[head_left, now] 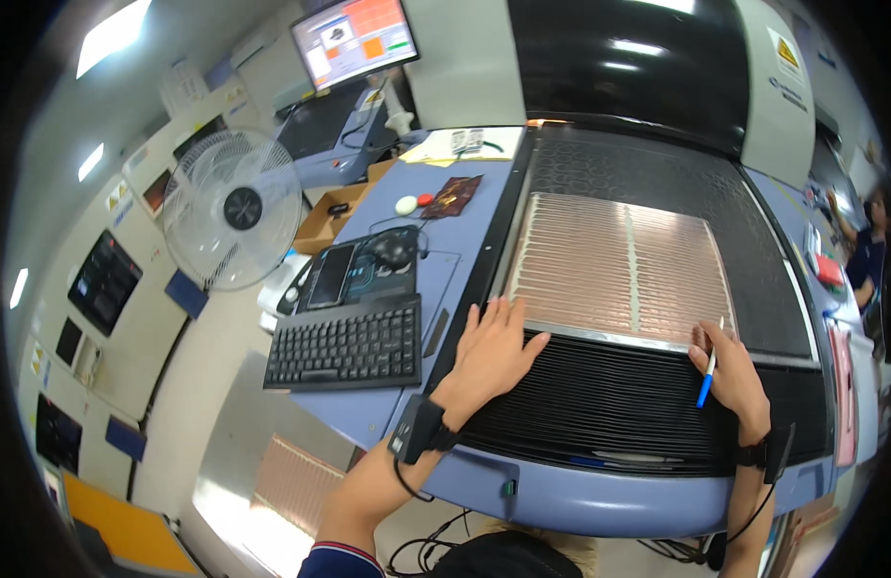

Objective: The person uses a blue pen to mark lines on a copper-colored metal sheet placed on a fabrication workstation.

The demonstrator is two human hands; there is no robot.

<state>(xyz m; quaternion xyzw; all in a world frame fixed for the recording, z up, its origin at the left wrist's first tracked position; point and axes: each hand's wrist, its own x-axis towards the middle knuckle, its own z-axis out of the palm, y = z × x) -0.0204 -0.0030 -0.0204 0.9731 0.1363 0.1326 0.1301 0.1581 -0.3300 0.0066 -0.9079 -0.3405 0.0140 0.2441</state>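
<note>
A copper-coloured panel (580, 260) with rows of fine stripes and a pale strip down its middle lies flat on the black bed of a machine. My left hand (494, 345) rests at the panel's near left corner, fingers spread, holding nothing. At the near right corner, my right hand (736, 376) has a white pen with a blue end (706, 387) held between its fingers, the blue end pointing toward me. Those fingertips reach the panel's near edge. Ribbed black bellows (600, 400) stretch below both hands.
Left of the bed are a black keyboard (347, 345), a phone (331, 276) and a mouse (395, 250). A fan (235, 210) stands farther left, below a monitor (355, 43). Another striped panel (293, 479) lies at lower left. Someone in dark clothes (871, 252) is at far right.
</note>
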